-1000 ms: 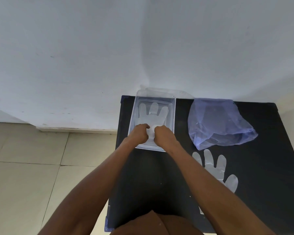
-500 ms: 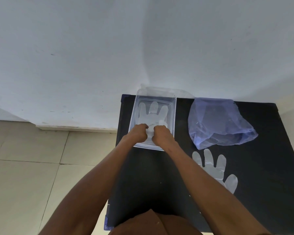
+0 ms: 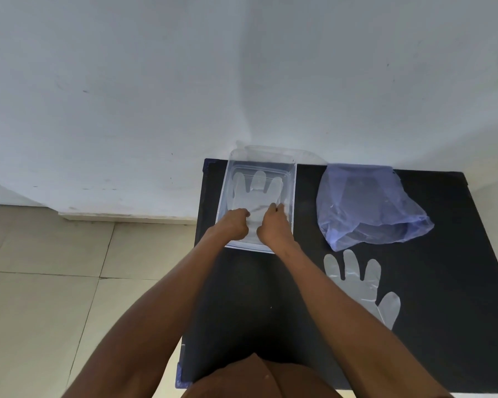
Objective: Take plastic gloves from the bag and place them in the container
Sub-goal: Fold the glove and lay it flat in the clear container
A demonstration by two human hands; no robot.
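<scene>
A clear plastic container (image 3: 291, 179) stands at the back left of the black table (image 3: 449, 326). A transparent plastic glove (image 3: 258, 193) lies flat inside it, fingers toward the wall. My left hand (image 3: 233, 224) and my right hand (image 3: 272, 225) rest side by side on the glove's cuff end, fingers curled and pinching the plastic. A crumpled bluish plastic bag (image 3: 365, 205) lies to the right of the container. A second transparent glove (image 3: 360, 282) lies flat on the table in front of the bag, partly hidden by my right forearm.
A white wall runs right behind the table. Beige floor tiles (image 3: 55, 282) lie to the left of the table's left edge. The container's clear lid (image 3: 308, 155) leans against the wall behind it.
Both hands have pushed slightly farther into the container, spreading a little apart on the glove. The bag and the second glove have not moved.
</scene>
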